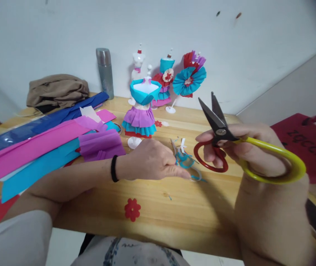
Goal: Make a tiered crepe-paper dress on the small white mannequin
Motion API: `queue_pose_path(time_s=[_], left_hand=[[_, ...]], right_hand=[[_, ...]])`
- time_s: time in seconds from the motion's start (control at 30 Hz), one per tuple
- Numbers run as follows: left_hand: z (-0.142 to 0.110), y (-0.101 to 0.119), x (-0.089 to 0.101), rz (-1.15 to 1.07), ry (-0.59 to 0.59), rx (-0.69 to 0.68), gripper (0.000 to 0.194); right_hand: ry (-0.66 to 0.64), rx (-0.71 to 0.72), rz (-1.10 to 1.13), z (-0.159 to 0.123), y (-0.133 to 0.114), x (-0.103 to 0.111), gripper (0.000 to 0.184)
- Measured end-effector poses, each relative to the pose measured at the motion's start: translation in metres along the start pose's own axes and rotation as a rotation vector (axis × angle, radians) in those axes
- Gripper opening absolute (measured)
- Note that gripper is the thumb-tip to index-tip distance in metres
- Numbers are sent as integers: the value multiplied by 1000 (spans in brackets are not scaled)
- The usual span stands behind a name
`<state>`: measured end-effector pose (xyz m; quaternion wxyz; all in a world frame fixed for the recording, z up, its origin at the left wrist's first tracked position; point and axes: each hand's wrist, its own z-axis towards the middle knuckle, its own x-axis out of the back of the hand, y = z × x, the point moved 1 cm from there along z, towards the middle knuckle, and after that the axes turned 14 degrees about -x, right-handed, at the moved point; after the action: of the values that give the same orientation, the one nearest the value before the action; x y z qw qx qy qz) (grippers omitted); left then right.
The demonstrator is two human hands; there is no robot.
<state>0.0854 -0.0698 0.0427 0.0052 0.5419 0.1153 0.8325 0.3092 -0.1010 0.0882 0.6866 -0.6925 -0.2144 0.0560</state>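
Observation:
My right hand [260, 151] is raised over the table's right side, fingers through the handles of a pair of scissors [220, 132]. One loop is red, the other yellow, and the dark blades stand apart with nothing between them. My left hand [155, 160] is low over the middle of the table, fingers curled under and thumb side pointing right. It is beside a heap of blue and white paper scraps [185, 160]; whatever its fingers hold is hidden. Just behind it stands a small dress form [141, 107] in a turquoise collar and a purple and turquoise ruffled skirt.
Several dressed mini forms, one with a turquoise rosette [189, 80], stand by the wall. Crepe paper [44, 147] lies at left, before a brown cloth [58, 90] and a flask [105, 74]. A red paper flower [132, 210] is in front; a red bag [305, 147] stands right.

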Motion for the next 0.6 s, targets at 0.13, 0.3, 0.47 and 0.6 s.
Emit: queue_pose_path(time_s=[0.13,0.3,0.47,0.6], left_hand=[[-15,5,10,-31,-171,-61,54],[-33,1,14,-80,-133,46,38],[-38,-15,39,-222,-81,291,58],[-47,-25,87,-160,88,440,62]], right_hand=[[-95,-74,-155,3,-1,-1,42],[-321,-227,-747,23,3,-16,37],[-366,-358,-1158,40,17,-41,25],[-388,-447,-1267,45,27,-58,27]])
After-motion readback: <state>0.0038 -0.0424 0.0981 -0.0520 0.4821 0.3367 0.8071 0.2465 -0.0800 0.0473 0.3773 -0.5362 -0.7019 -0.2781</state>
